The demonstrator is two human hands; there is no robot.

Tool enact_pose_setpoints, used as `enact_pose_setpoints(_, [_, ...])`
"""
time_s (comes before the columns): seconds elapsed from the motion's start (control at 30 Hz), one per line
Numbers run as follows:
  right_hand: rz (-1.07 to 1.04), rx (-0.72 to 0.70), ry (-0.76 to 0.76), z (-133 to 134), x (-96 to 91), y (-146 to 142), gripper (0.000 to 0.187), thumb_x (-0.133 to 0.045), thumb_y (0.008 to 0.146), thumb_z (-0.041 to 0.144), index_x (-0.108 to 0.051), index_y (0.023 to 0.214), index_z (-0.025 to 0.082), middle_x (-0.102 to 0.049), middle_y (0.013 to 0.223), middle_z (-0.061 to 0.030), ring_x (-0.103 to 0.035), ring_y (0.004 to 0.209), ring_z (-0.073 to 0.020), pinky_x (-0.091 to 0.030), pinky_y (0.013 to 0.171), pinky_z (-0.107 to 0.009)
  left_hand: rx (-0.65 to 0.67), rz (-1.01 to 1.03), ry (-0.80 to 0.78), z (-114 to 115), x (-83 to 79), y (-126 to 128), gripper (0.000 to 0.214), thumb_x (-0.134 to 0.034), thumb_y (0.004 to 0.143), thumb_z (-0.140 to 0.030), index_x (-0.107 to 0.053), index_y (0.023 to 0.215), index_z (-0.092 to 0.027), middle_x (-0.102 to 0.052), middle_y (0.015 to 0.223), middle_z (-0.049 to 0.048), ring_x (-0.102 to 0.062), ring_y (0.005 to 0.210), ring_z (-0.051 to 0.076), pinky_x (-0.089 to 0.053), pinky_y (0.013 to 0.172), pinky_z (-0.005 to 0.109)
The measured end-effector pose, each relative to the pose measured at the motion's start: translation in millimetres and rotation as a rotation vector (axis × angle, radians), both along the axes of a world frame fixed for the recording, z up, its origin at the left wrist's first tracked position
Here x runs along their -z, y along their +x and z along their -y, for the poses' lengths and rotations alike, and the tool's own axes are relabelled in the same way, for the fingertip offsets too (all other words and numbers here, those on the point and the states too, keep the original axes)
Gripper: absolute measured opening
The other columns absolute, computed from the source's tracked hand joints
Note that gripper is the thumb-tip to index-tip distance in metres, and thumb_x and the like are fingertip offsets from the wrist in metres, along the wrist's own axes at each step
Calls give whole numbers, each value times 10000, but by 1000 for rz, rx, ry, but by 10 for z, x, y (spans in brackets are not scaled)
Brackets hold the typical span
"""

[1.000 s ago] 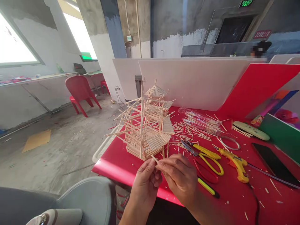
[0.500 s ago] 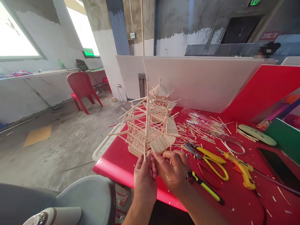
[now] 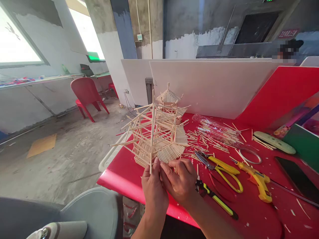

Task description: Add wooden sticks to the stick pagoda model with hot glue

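Observation:
A pagoda model (image 3: 153, 132) built of thin wooden sticks stands at the near edge of the red table, its frame bare on the left and stick-covered roof panels (image 3: 170, 151) on the right. At its front corner my left hand (image 3: 155, 186) is closed, thumb up, around the lower end of a roof-corner stick (image 3: 151, 146). My right hand (image 3: 180, 181) is pinched just beside the left thumb, under the front roof panel's edge. Whatever its fingertips hold is hidden. Behind rises a second stick tower (image 3: 168, 96) with a finished-looking pointed roof.
On the red table (image 3: 124, 174) lie loose sticks (image 3: 216, 144), a plastic bag of sticks (image 3: 219, 127), scissors (image 3: 219, 169), a yellow-black cutting tool (image 3: 218, 199), a glue gun (image 3: 256, 181) and a phone (image 3: 296, 176). A grey stool (image 3: 94, 212) stands lower left. Beyond a white board (image 3: 199, 88) a person's head shows.
The front pagoda model and both hands sit slightly further left in view. The right hand's fingertips have come in closer to the left thumb. The camera view has shifted a little.

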State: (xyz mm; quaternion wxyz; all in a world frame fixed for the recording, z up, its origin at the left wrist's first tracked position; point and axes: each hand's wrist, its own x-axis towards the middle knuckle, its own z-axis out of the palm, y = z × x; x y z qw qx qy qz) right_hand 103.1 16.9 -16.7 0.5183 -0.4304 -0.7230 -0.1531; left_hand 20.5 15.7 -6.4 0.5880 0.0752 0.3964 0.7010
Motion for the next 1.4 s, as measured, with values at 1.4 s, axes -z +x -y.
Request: enact_pose_setpoints(1.4, [-125, -111, -257, 188, 115, 608, 222, -608, 894, 127, -707, 1085, 180, -597, 835, -43, -531, 775, -169, -451, 719, -326, -97, -274, -43, -63, -124, 107, 347, -832, 611, -357, -536, 678, -190, -489, 499, -79, -405, 388, 55, -287, 354, 167])
